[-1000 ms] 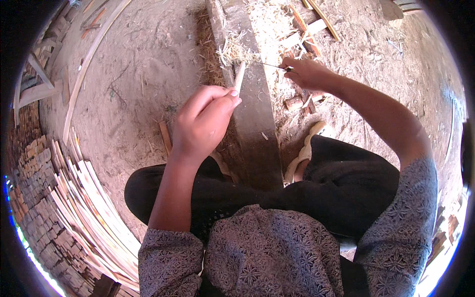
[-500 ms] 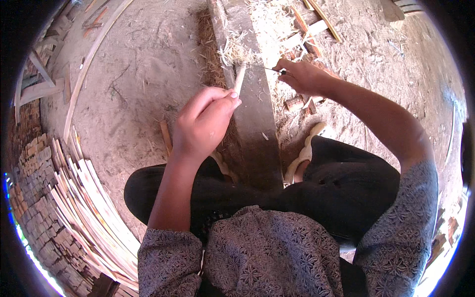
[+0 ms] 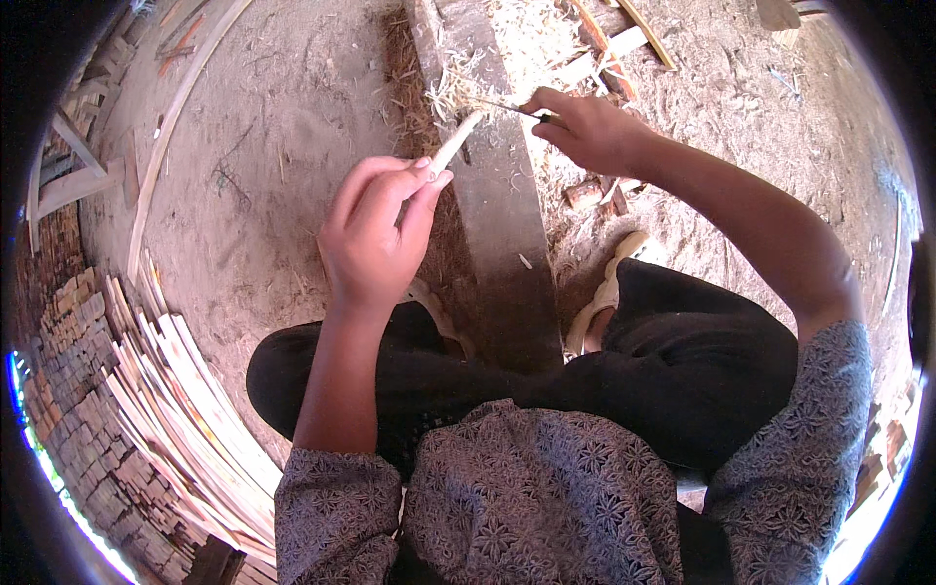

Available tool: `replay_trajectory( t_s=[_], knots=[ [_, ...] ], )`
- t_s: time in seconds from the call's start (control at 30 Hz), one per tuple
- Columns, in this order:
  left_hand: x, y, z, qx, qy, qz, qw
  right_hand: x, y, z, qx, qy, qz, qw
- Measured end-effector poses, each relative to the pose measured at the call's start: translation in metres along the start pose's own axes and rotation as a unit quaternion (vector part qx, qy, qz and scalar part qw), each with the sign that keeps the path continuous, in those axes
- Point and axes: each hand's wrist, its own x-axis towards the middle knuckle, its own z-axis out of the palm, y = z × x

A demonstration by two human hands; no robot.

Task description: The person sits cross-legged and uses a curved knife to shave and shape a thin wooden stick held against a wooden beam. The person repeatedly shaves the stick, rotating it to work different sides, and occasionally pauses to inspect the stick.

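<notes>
Between the thumb and fingers of my left hand (image 3: 380, 219) is a slim pale wooden stick (image 3: 455, 143), slanting up and to the right over a thick wooden beam (image 3: 502, 210). My right hand (image 3: 590, 132) is closed around the dark handle of a knife (image 3: 507, 105). Its thin blade points left, just past the stick's far end, close to a heap of curled wood shavings (image 3: 458, 88) on the beam. Whether the blade touches the stick I cannot tell. I sit astride the beam's near end, a foot on either side.
More shavings and offcuts (image 3: 585, 195) lie right of the beam. At the left are a bundle of long pale strips (image 3: 185, 400) and a stack of small wood blocks (image 3: 73, 419). A long curved strip (image 3: 180, 112) lies on the dirt floor at the far left.
My left hand has shifted left and slightly away, and the stick now leans more to the right. My right hand has moved up and left with the knife, its blade now nearer the shavings.
</notes>
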Motion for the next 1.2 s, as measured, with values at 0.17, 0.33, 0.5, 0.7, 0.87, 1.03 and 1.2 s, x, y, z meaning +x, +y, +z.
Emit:
replay_trajectory(
  t_s=[0.17, 0.33, 0.5, 0.7, 0.87, 1.03, 1.2],
  knots=[
    [0.005, 0.001, -0.003, 0.014, -0.001, 0.023, 1.000, -0.005, -0.049, -0.001, 0.033, -0.038, -0.064, 0.997],
    [0.008, 0.002, 0.004, -0.008, 0.019, 0.008, 1.000, 0.009, 0.051, 0.013, -0.091, -0.047, -0.002, 0.995],
    [0.003, 0.000, 0.000, 0.002, 0.023, -0.013, 1.000, -0.004, -0.028, -0.018, 0.026, 0.009, 0.013, 1.000],
    [0.005, 0.003, 0.000, 0.009, 0.018, 0.007, 1.000, -0.002, -0.030, 0.001, 0.039, -0.039, -0.057, 0.997],
    [0.004, 0.003, 0.001, 0.016, 0.013, -0.012, 1.000, 0.012, 0.011, 0.003, -0.080, -0.076, 0.051, 0.993],
    [0.003, 0.003, -0.002, 0.005, 0.021, 0.000, 1.000, -0.009, -0.024, -0.002, -0.002, -0.017, -0.052, 0.999],
    [0.007, 0.003, 0.002, 0.015, 0.025, 0.001, 1.000, -0.012, -0.020, 0.005, 0.047, -0.020, -0.066, 0.996]
  ],
)
